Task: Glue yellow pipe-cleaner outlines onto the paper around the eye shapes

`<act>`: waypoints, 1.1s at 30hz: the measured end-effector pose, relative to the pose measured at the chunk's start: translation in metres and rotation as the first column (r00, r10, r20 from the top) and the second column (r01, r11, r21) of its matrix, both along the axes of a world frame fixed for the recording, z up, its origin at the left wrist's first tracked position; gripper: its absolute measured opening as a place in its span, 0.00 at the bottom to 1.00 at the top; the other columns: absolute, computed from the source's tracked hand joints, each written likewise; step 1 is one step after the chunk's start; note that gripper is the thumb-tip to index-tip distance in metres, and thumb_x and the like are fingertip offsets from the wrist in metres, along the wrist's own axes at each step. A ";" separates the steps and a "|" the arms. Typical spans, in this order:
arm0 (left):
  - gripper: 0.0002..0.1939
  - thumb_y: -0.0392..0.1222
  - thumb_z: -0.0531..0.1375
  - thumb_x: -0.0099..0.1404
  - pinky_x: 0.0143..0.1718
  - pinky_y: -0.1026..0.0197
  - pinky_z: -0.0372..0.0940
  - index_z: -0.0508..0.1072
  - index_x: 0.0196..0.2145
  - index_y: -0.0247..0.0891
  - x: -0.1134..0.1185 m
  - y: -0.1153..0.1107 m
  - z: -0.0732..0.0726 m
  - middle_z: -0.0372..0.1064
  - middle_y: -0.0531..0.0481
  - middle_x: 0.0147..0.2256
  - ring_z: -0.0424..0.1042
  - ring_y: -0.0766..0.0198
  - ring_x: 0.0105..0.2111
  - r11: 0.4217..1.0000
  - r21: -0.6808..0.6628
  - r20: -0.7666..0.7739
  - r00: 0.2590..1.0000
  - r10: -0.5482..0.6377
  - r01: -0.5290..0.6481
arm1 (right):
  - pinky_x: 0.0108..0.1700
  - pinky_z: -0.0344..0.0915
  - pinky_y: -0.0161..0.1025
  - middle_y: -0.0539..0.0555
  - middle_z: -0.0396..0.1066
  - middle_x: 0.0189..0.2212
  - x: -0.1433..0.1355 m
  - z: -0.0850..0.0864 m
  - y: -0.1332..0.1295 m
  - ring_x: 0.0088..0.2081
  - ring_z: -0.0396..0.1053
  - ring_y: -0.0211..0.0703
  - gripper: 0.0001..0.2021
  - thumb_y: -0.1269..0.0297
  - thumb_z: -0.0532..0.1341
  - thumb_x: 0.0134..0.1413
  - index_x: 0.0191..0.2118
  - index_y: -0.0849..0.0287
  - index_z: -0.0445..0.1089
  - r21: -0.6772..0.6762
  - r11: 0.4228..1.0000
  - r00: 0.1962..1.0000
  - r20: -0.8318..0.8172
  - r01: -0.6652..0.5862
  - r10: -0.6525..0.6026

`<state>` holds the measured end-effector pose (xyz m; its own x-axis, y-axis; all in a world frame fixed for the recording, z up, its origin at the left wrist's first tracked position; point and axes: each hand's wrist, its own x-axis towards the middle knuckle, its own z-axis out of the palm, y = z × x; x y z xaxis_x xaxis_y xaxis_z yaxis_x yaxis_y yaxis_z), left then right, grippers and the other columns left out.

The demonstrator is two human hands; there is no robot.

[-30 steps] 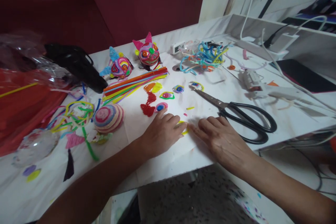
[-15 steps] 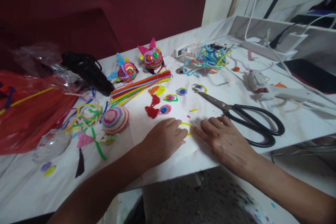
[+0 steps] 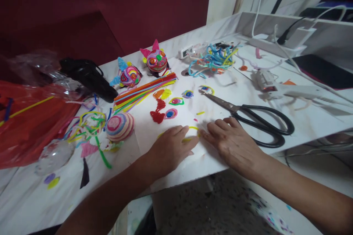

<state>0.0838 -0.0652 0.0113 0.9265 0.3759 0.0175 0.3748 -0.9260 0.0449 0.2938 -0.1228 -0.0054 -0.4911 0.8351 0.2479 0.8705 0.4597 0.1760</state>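
Note:
A yellow pipe cleaner [image 3: 194,128] is bent into a flat loop on the white paper, partly hidden under my fingers. My left hand [image 3: 168,149] is closed on its left part with curled fingers. At the loop's right end, the fingertips of my right hand [image 3: 231,138] pinch it against the paper. Just beyond lie a short yellow snippet [image 3: 200,113] and a tiny pink one. Coiled eye-shaped pieces lie farther back, among them a pink and blue one [image 3: 171,114] and a green-edged one [image 3: 176,101]. Red coiled pieces [image 3: 157,116] lie beside them.
Large black-handled scissors [image 3: 249,117] lie right of my right hand. Behind are a bundle of pipe cleaners [image 3: 146,91], two decorated animal heads [image 3: 157,58] and a tangle of blue stems [image 3: 216,58]. At left are a striped dome [image 3: 120,126] and red plastic bag [image 3: 33,125]. A glue gun [image 3: 300,91] lies right.
The view has shifted slightly. Both hands stay at the yellow loop, with my left hand a little farther left and flatter. A bit of yellow now shows on its left side.

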 end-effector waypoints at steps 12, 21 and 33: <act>0.21 0.47 0.62 0.64 0.53 0.46 0.64 0.69 0.53 0.39 0.001 -0.004 -0.001 0.65 0.38 0.54 0.65 0.49 0.52 0.997 -0.032 0.001 0.998 0.070 -0.070 | 0.38 0.48 0.45 0.54 0.69 0.31 0.003 0.001 0.002 0.34 0.62 0.47 0.10 0.71 0.55 0.60 0.45 0.59 0.71 0.000 0.999 0.999 -0.009 -0.037 0.036; 0.20 0.48 0.62 0.65 0.55 0.44 0.60 0.70 0.53 0.41 0.003 -0.005 0.001 0.66 0.40 0.53 0.65 0.51 0.51 0.997 0.015 0.006 0.997 0.075 -0.075 | 0.39 0.50 0.45 0.53 0.70 0.31 0.007 0.000 0.008 0.35 0.65 0.48 0.09 0.71 0.57 0.59 0.42 0.57 0.73 -0.114 0.993 0.995 -0.096 -0.043 0.032; 0.19 0.49 0.61 0.66 0.59 0.44 0.53 0.69 0.53 0.44 0.001 -0.005 -0.002 0.66 0.43 0.54 0.65 0.53 0.52 0.994 0.065 0.000 0.997 0.083 -0.083 | 0.32 0.61 0.41 0.56 0.69 0.26 0.042 0.018 -0.001 0.28 0.66 0.44 0.10 0.68 0.53 0.64 0.33 0.62 0.70 0.080 0.996 0.910 -0.414 0.028 0.007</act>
